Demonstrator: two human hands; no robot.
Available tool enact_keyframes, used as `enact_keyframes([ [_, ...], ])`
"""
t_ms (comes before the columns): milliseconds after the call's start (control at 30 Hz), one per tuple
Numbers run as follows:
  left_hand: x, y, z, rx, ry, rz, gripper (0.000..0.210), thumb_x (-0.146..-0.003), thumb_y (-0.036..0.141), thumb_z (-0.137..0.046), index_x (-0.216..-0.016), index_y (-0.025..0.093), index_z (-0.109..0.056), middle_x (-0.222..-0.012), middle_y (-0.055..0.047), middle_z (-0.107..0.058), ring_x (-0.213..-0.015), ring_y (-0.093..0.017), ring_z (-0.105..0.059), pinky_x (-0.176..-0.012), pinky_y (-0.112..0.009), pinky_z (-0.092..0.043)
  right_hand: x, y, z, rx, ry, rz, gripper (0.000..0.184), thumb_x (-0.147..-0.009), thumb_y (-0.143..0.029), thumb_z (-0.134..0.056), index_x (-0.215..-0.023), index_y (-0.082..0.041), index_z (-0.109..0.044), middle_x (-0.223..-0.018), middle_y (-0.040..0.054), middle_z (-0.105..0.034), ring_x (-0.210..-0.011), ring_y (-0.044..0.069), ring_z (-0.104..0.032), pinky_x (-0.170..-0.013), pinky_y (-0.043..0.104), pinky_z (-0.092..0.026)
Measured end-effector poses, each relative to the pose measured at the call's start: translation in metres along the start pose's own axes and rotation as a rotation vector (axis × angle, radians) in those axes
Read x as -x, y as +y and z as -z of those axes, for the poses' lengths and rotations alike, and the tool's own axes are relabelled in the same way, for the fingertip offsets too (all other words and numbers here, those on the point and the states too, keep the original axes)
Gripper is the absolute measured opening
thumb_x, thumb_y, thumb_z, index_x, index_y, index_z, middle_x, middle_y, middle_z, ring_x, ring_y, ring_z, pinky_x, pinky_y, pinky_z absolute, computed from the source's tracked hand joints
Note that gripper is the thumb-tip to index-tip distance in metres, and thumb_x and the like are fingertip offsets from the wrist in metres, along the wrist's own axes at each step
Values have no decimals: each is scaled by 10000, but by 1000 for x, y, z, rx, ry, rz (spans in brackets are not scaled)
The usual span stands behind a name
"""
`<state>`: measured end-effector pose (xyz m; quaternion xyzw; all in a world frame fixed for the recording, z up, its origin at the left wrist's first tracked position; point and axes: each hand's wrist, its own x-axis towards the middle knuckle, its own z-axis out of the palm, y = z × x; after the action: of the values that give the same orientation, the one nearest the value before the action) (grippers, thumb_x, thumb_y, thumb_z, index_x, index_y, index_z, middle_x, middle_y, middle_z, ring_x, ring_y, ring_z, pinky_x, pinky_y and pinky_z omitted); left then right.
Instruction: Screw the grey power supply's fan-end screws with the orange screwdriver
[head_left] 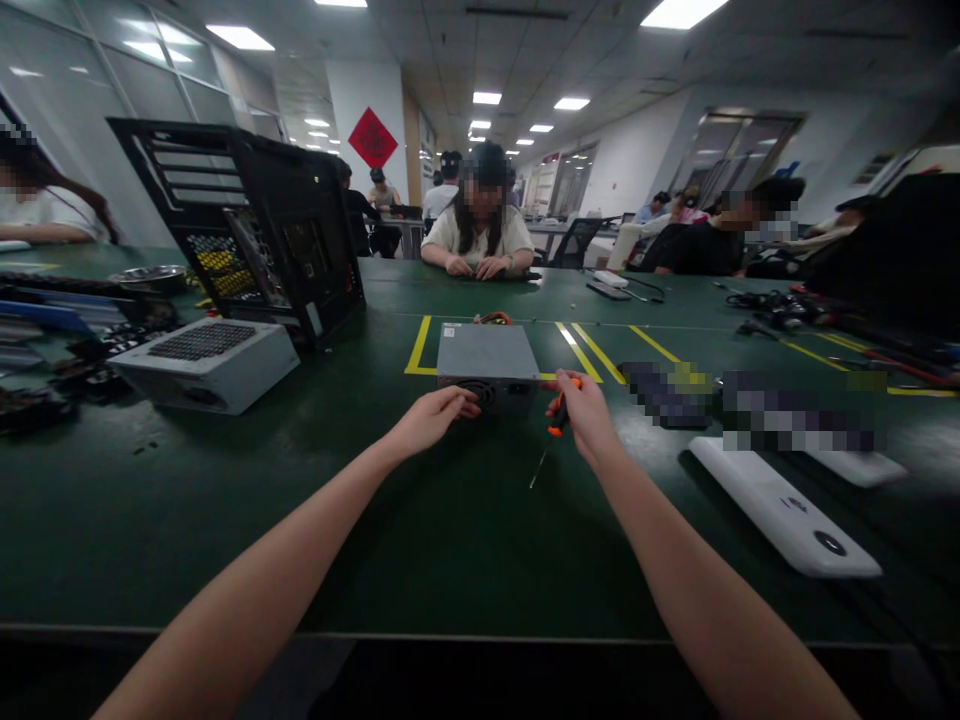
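In front of me on the green table, a grey computer power supply (489, 350) shows its fan grille and power socket on the near face. My left hand (433, 418) is at the grille, its thumb and fingers pinched together. Whatever lies between those fingertips, if anything, is too small to make out. In my right hand (587, 415) is a screwdriver (556, 424) with a black and orange handle. Its shaft points down toward me, with the tip apart from the power supply. The fingers of that hand are at the right end of the power supply.
A second power supply (217, 345) lies at left beside a black computer case (277, 230). White elongated devices (780, 505) lie at right, near blurred dark items. Cables (772, 305) lie farther back. Across the table (465, 560) sits a person (480, 225). Yellow tape marks the surface.
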<state>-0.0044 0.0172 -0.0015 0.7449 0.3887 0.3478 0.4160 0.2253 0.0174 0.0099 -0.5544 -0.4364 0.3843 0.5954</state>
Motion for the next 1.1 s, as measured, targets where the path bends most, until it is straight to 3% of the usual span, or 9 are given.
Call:
enact_keyframes([
  [67,3,-1,8,110,26,36,263,-907,196,-350,-1087,110,-522,-1034,-118,-640,-914,-148,-623,-850,-335,-480,6,-10,1,-59,23,34,215,-781,-370,-523,-898,-196,-473,-735,-34,-585,-451,51,-489,-443,194,-461],
  [133,7,-1,11,61,53,53,256,-894,193,-379,-1079,112,-537,-1007,-108,-647,-901,-149,-624,-845,-336,-484,15,-20,0,-114,46,106,198,-788,-372,-517,-889,-205,-481,-705,-49,-560,-456,45,-477,-450,181,-444],
  [300,16,0,1,-412,-5,-53,218,-848,197,-480,-1013,189,-621,-1014,-49,-631,-936,-173,-587,-856,-342,-462,45,-37,-7,-252,61,413,169,-827,-374,-507,-846,-206,-498,-650,-57,-509,-448,45,-463,-426,175,-400],
  [433,20,3,-11,-616,-48,-156,210,-851,202,-488,-994,206,-643,-996,-49,-588,-923,-183,-557,-816,-329,-458,64,-36,-14,-204,4,526,149,-850,-355,-491,-874,-208,-498,-652,-55,-516,-447,45,-472,-425,176,-391],
  [533,21,3,-16,-671,-35,-167,219,-857,208,-485,-1014,206,-637,-995,-53,-574,-932,-191,-541,-808,-328,-456,70,-34,-16,-187,-33,537,131,-861,-342,-473,-881,-213,-489,-638,-62,-519,-437,44,-474,-421,173,-383],
  [767,15,-9,-21,-722,62,-127,287,-866,236,-478,-1120,184,-603,-1035,-77,-562,-958,-203,-535,-813,-316,-456,73,-36,-17,-265,-111,420,182,-863,-364,-468,-778,-204,-492,-579,-65,-522,-395,40,-457,-376,165,-351],
  [1100,12,-10,-27,-775,57,-139,194,-855,269,-503,-932,208,-670,-946,-57,-587,-889,-194,-537,-755,-304,-456,79,-36,-19,-228,-81,481,212,-871,-357,-448,-727,-205,-484,-578,-58,-511,-403,42,-455,-387,177,-343],
])
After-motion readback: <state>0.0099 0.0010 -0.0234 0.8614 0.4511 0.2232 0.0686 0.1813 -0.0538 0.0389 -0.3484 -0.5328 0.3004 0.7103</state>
